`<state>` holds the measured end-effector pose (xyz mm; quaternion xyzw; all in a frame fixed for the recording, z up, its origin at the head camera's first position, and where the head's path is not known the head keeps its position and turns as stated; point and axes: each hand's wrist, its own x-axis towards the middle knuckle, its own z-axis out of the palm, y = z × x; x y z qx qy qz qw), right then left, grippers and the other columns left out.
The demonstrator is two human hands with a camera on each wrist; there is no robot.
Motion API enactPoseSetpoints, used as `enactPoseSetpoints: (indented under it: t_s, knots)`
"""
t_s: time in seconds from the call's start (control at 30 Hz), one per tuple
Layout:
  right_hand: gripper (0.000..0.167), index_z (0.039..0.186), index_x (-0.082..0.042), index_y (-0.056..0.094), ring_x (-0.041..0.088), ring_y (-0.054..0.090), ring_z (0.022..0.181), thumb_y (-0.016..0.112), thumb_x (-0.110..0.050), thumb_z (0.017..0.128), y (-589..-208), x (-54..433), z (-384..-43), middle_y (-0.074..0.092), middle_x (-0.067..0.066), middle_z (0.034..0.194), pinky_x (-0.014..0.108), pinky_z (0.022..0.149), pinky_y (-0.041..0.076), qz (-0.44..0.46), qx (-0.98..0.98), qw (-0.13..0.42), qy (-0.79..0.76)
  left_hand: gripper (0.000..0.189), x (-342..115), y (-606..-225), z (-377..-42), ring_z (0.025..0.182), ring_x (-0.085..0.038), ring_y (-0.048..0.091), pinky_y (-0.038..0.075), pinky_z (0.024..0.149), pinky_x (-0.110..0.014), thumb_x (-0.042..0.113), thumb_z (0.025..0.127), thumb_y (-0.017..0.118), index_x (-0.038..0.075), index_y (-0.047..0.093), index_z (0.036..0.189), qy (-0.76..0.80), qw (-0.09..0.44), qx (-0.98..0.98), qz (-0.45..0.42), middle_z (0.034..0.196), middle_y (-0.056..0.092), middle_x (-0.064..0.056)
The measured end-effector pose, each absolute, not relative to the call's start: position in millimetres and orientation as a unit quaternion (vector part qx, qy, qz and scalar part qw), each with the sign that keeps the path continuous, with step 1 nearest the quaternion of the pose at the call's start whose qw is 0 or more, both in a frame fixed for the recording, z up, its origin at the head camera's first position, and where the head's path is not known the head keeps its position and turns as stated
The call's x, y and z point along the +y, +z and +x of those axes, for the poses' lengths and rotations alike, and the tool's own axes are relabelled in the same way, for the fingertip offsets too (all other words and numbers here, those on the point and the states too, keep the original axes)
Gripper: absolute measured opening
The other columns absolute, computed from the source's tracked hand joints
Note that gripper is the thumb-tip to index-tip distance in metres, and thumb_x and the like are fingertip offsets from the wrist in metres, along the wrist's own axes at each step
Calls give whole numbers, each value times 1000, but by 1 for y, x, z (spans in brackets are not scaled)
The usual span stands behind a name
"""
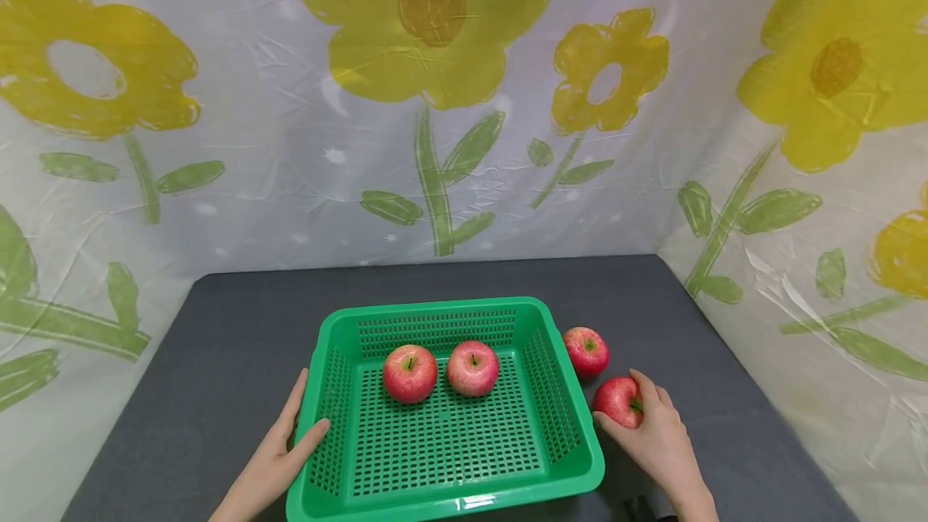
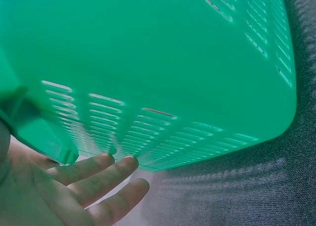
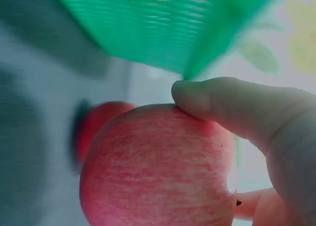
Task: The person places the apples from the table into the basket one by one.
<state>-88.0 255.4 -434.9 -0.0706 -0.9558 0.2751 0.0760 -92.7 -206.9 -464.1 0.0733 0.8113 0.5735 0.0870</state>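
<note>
A green plastic basket (image 1: 449,441) with slotted walls stands on the dark table, holding a left apple (image 1: 409,374) and a right apple (image 1: 473,368). At its left rim, my left hand (image 1: 271,453) holds on, thumb over the rim. In the left wrist view the fingers (image 2: 106,179) reach along the basket's outer wall (image 2: 148,77). To the right of the basket, my right hand (image 1: 656,437) grips a red apple (image 1: 618,401) between thumb and fingers. Close up in the right wrist view, this apple (image 3: 158,166) shows the thumb (image 3: 212,98) across it.
Another apple (image 1: 586,353) sits by the basket's right wall, just beyond the gripped one. The dark table (image 1: 239,329) extends around the basket. A pale sheet (image 1: 290,184) printed with yellow flowers hangs behind the table and along both sides.
</note>
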Motion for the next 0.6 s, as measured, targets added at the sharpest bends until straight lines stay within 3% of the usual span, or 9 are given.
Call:
enactPoseSetpoints:
  t_s: [0.2, 0.27, 0.5, 0.6]
  knots:
    - [79, 134, -2, 41, 38, 49, 98, 75, -43, 75, -399, 248, -86, 47, 23, 120, 49, 68, 51, -51, -949, 126, 286, 76, -207, -464, -92, 137, -36, 0, 25, 92, -6, 23, 99, 47, 27, -11, 147, 590, 90, 799, 76, 153, -9, -13]
    - [78, 134, -4, 41, 35, 49, 98, 76, -42, 75, -388, 244, -85, 47, 21, 121, 45, 66, 51, -33, -945, 136, 296, 76, -206, -464, -92, 138, -35, -1, 25, 94, -8, 23, 99, 47, 28, -11, 147, 592, 92, 797, 76, 153, -10, -12]
    - [74, 133, -14, 46, 25, 48, 100, 78, -42, 72, -361, 219, -89, 48, 9, 120, 30, 63, 52, 54, -932, 131, 333, 75, -207, -463, -93, 138, -33, -4, 20, 104, -46, 24, 99, 46, 29, -12, 147, 588, 98, 800, 72, 153, -12, -8]
    - [73, 133, -20, 46, 22, 49, 99, 78, -44, 71, -354, 207, -93, 47, 5, 117, 26, 63, 51, 87, -928, 116, 345, 75, -207, -464, -92, 138, -31, -5, 19, 106, -46, 24, 100, 45, 29, -13, 147, 592, 94, 797, 77, 153, -13, -8]
